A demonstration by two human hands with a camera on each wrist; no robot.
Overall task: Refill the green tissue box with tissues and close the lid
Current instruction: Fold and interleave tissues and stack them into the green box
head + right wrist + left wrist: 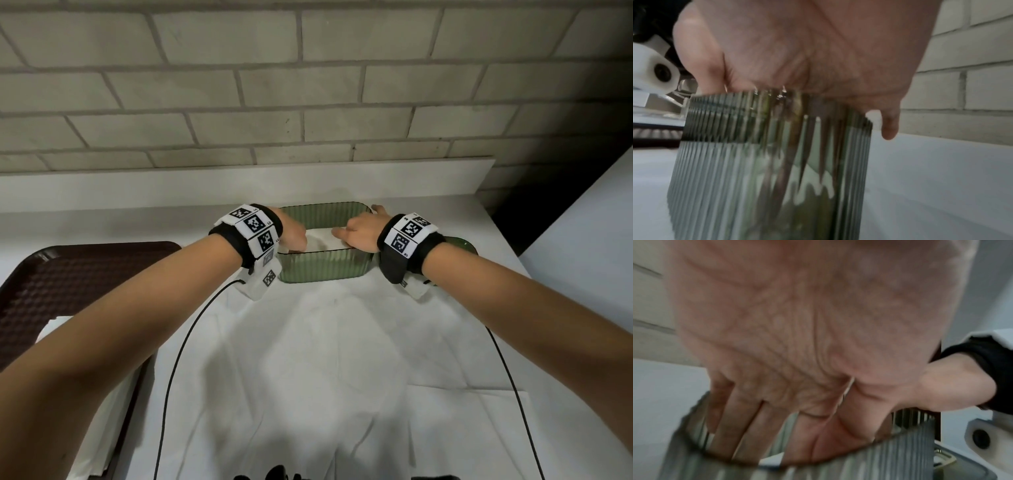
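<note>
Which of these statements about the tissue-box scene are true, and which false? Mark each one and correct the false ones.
1. Both hands reach into the open green tissue box. True.
2. The lid is already closed on the box. False: the box is open; the lid lies to its right, behind the right wrist.
3. White tissues lie inside the box. True.
4. A dark tray sits right of the box. False: it is on the left.
5. The left hand rests on the tray. False: its fingers are inside the box.
</note>
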